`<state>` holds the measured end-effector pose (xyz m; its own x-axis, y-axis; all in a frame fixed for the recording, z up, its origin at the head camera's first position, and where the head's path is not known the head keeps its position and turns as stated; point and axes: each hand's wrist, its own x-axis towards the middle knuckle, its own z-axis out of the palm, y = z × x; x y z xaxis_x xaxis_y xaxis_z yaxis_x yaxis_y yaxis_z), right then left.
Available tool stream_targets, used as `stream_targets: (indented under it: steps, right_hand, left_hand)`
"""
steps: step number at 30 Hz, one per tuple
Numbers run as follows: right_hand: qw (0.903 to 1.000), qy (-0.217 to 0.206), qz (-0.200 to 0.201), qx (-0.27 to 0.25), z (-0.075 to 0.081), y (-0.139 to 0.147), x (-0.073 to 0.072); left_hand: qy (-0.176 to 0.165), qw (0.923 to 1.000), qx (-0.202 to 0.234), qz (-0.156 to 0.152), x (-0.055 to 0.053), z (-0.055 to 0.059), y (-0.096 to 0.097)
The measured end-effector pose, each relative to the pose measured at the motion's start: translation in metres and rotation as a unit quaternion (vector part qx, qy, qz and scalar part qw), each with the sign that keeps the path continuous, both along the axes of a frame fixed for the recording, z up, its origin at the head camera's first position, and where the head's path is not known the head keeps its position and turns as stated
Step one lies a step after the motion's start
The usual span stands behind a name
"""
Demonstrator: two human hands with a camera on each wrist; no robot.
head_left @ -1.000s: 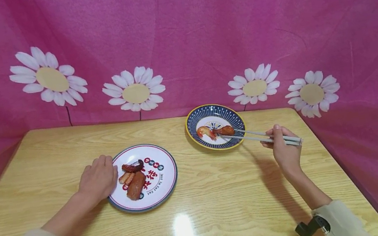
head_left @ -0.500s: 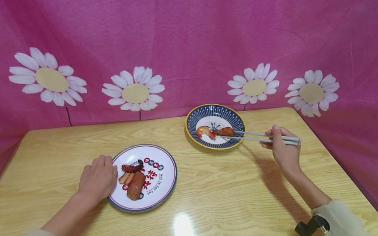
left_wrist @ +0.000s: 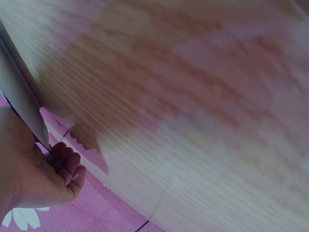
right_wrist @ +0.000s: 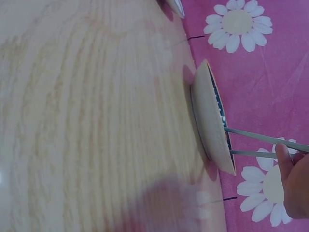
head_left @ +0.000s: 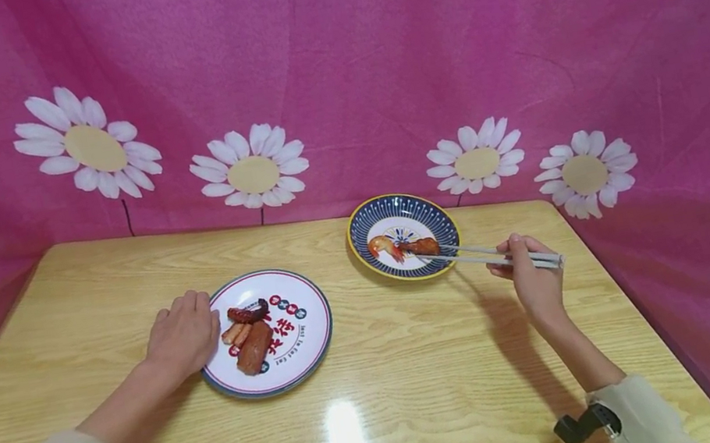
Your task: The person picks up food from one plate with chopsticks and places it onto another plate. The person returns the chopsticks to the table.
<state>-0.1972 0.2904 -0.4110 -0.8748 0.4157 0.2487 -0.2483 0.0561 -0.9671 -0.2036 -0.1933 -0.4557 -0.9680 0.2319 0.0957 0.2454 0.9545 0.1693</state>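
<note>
My left hand [head_left: 184, 334] grips the left rim of a white plate [head_left: 297, 295], and its curled fingers [left_wrist: 67, 166] show at the plate's edge in the left wrist view. On that plate lie a brown sausage-like piece [head_left: 255, 348], a pale pinkish piece [head_left: 236, 333] and a dark red curled piece [head_left: 247, 312]. My right hand [head_left: 540, 284] holds a pair of grey chopsticks [head_left: 475, 256]. Their tips reach into a blue-patterned bowl [head_left: 420, 210], on either side of a small chicken drumstick [head_left: 424, 246]. A shrimp [head_left: 384, 247] lies left of the drumstick.
Both dishes stand on a light wooden table [head_left: 382, 375], the bowl near its back edge. Behind and beside it hangs a pink cloth [head_left: 327, 60] with large daisies. A black strap device [head_left: 585, 426] sits at my right sleeve.
Almost nothing differs. The view shifts very slightly, while both hands, the chopsticks, and the food keep their places.
</note>
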Motion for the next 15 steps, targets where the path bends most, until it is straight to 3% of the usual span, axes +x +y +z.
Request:
stream_targets:
  steps: [15]
  right_hand:
    - [0.9990,0.010,0.010,0.041,0.016,-0.004,0.009]
  left_hand:
    - [0.011,0.9999,-0.002,0.001,-0.001,-0.001,-0.002]
